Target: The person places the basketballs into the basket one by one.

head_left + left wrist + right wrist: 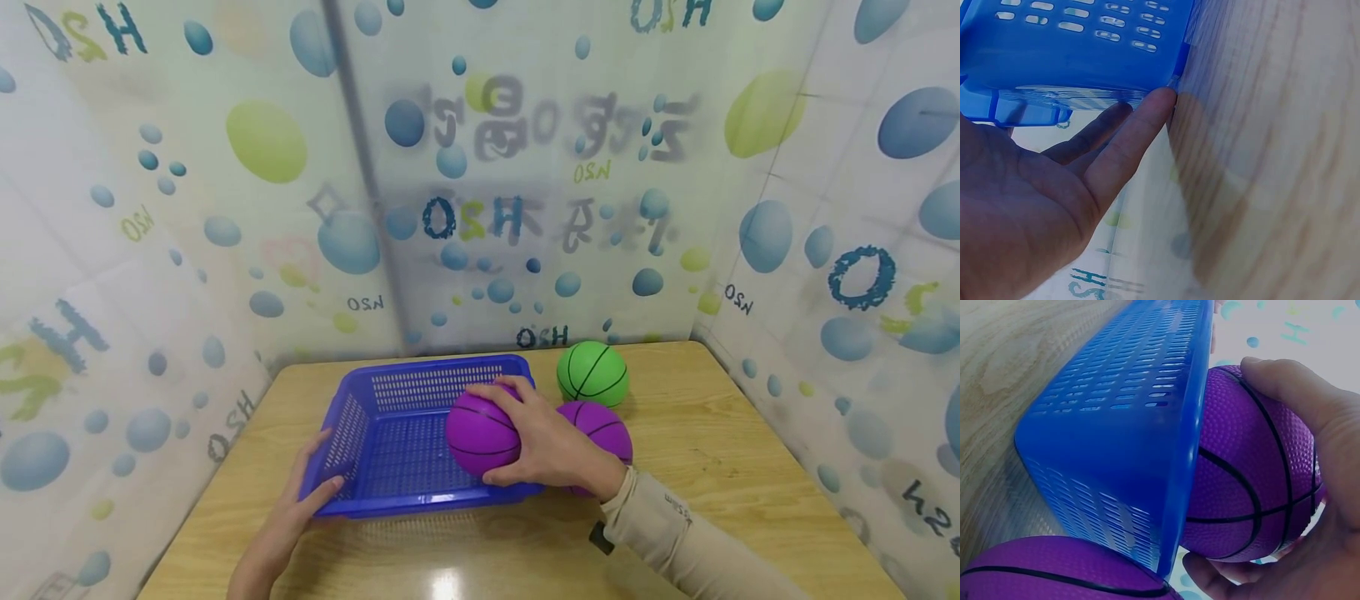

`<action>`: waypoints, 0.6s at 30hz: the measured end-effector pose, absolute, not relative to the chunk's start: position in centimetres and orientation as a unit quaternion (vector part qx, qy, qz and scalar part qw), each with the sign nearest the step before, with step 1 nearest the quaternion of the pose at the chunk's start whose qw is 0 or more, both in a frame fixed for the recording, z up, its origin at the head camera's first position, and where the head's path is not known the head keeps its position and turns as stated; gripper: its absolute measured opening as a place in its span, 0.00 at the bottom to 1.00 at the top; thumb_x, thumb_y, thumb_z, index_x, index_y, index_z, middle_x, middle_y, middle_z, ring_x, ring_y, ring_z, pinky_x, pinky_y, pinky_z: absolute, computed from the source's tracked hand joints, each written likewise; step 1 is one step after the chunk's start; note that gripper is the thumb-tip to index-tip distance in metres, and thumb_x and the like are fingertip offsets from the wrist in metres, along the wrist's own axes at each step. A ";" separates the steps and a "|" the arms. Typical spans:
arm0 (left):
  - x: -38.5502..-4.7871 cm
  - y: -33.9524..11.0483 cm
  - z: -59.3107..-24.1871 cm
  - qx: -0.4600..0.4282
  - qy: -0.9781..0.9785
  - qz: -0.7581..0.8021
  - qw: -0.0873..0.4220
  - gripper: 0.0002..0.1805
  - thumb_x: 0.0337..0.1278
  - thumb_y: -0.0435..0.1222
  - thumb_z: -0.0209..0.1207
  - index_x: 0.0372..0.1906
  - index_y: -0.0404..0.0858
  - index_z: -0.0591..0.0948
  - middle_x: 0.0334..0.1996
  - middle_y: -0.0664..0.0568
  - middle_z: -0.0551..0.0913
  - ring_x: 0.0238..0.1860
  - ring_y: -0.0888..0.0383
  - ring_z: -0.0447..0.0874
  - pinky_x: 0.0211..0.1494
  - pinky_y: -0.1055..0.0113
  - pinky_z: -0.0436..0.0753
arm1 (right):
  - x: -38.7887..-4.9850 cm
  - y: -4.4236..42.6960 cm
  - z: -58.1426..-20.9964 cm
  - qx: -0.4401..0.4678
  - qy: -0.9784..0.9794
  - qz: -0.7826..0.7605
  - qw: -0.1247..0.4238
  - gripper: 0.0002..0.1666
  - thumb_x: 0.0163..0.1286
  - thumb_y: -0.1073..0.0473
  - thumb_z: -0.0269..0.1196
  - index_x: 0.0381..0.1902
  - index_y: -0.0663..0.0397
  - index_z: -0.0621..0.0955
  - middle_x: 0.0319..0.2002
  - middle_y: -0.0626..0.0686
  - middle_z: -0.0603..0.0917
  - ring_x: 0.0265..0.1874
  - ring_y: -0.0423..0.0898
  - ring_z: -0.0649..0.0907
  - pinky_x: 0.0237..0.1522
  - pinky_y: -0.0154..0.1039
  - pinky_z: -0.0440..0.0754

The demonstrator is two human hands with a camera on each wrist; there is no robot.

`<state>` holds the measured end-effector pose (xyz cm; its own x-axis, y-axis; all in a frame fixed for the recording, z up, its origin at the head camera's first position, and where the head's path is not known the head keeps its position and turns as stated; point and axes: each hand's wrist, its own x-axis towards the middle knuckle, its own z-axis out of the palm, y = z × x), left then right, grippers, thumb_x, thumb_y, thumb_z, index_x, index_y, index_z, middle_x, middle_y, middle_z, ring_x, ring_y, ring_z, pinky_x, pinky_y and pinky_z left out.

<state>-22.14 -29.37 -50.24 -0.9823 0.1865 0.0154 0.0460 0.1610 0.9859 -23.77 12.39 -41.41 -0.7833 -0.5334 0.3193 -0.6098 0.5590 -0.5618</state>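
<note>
A blue plastic basket [420, 504] with slotted walls sits on the table. My left hand [288, 512] holds its near left corner, the thumb over the rim and the fingers against the outside wall; in the left wrist view, fingertips touch the basket's wall [1072, 59] low down by the table. A purple toy basketball [480, 437] is in my right hand [551, 437], fingers and thumb spread round it, over the basket's right end. In the right wrist view this ball [1241, 481] shows partly above the rim, its lower part hidden behind the basket wall.
Right of the basket, a second purple ball [607, 429] rests on the table, partly hidden by my right hand and wrist. Behind it stands a green ball [592, 373]. The wooden table [712, 475] is bordered by patterned curtains [480, 275] at the back and sides.
</note>
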 end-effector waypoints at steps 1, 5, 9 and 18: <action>-22.1 -29.4 -50.2 0.075 0.760 0.643 0.056 0.40 0.90 0.38 0.52 0.91 0.54 0.46 0.89 0.33 0.36 0.77 0.19 0.61 0.54 0.45 0.95 | -23.8 12.4 -41.5 0.324 -0.882 0.339 0.055 0.66 0.56 0.39 0.88 0.86 0.18 0.64 0.79 0.58 0.64 0.62 0.59 0.85 0.54 0.53 0.92; -22.1 -29.4 -50.3 0.074 0.761 0.642 0.061 0.40 0.90 0.38 0.52 0.91 0.54 0.46 0.89 0.34 0.34 0.78 0.17 0.59 0.54 0.43 0.95 | -23.7 12.4 -41.5 0.320 -0.884 0.337 0.048 0.66 0.56 0.40 0.88 0.86 0.18 0.64 0.80 0.59 0.63 0.62 0.59 0.84 0.54 0.53 0.92; -22.1 -29.4 -50.2 0.077 0.761 0.642 0.059 0.40 0.90 0.38 0.52 0.91 0.54 0.46 0.89 0.34 0.33 0.78 0.16 0.58 0.54 0.43 0.95 | -23.7 12.4 -41.5 0.320 -0.885 0.333 0.050 0.66 0.56 0.40 0.88 0.86 0.19 0.64 0.80 0.60 0.64 0.63 0.59 0.84 0.54 0.53 0.92; -22.2 -29.5 -50.2 0.085 0.761 0.640 0.059 0.40 0.90 0.38 0.51 0.91 0.54 0.46 0.89 0.34 0.34 0.78 0.16 0.57 0.54 0.43 0.95 | -23.7 12.3 -41.7 0.316 -0.901 0.290 0.073 0.58 0.64 0.46 0.85 0.86 0.36 0.68 0.81 0.64 0.63 0.75 0.65 0.74 0.65 0.64 0.87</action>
